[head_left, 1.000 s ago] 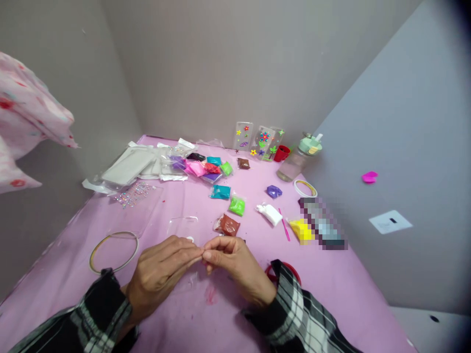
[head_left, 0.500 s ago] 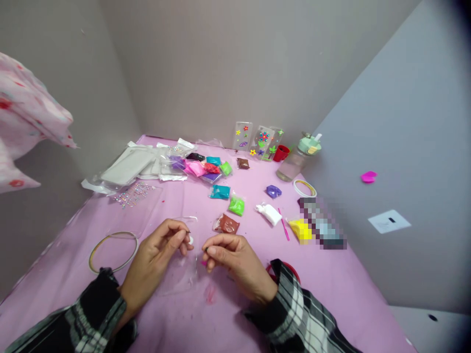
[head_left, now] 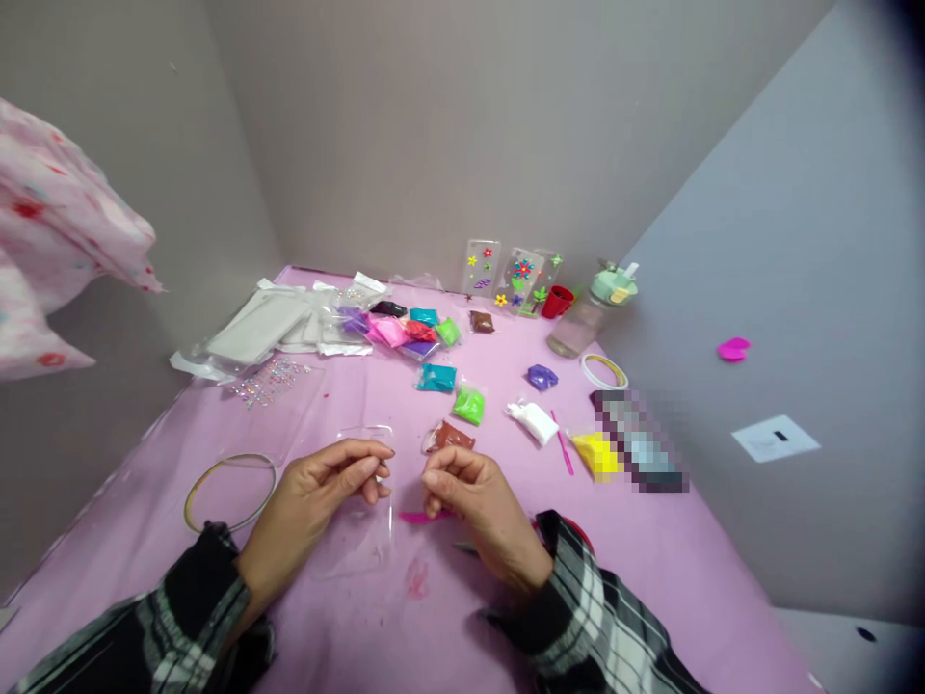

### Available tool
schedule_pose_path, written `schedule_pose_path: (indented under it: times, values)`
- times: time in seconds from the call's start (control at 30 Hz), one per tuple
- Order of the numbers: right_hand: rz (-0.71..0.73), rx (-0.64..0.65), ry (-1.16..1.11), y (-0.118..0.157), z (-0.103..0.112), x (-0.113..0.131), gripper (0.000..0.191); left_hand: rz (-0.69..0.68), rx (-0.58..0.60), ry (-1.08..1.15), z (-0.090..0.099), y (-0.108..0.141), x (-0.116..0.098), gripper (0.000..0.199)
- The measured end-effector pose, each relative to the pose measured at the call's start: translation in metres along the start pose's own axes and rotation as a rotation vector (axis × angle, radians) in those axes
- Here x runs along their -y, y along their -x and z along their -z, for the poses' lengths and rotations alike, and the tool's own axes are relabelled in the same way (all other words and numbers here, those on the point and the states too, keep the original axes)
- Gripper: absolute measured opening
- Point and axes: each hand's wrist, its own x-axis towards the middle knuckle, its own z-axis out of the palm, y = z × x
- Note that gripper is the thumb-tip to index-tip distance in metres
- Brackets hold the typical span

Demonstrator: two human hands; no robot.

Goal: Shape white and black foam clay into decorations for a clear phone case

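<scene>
My left hand [head_left: 329,496] hovers above a clear phone case [head_left: 354,551] lying on the table. Its thumb and fingers are drawn together, and a tiny dark speck shows by the fingertips. To the right, my right hand [head_left: 481,506] is closed in a pinch; whatever it grips is hidden. Beneath the right fingers lies a bright pink flat tool [head_left: 420,519], partly covered. A packet of reddish-brown clay [head_left: 452,437] sits just behind that hand. Red scissor-like handles [head_left: 580,533] show past the right wrist, with a dark pointed tip [head_left: 464,548] on the other side.
Clay packets, including green [head_left: 469,406], teal [head_left: 437,378] and yellow [head_left: 598,455], lie beyond the hands. Decorated cases [head_left: 521,275] stand by a red cup [head_left: 557,302] and a bottle [head_left: 578,323]. Tape rolls [head_left: 189,501] and a sheet of gems [head_left: 267,383] lie left.
My hands have moved slightly apart, the right one shifting right and a little up. More of the pink tool shows. The small dark bit at the right fingertips is no longer visible.
</scene>
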Motion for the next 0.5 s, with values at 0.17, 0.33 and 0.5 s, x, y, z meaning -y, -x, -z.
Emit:
schedule_pose_path:
  times: [0.17, 0.33, 0.5]
  values:
    - [0.0, -0.027, 0.022, -0.001, 0.001, 0.0, 0.029, 0.01, -0.012, -0.022, 0.0, -0.001, -0.005, 0.016]
    - [-0.019, -0.016, 0.002, 0.0, 0.0, 0.0, 0.03, 0.002, -0.006, -0.008, -0.002, -0.001, -0.012, 0.019]
    - [-0.02, -0.017, -0.013, 0.002, -0.001, 0.001, 0.029, 0.002, 0.005, 0.014, -0.003, -0.001, -0.012, 0.011]
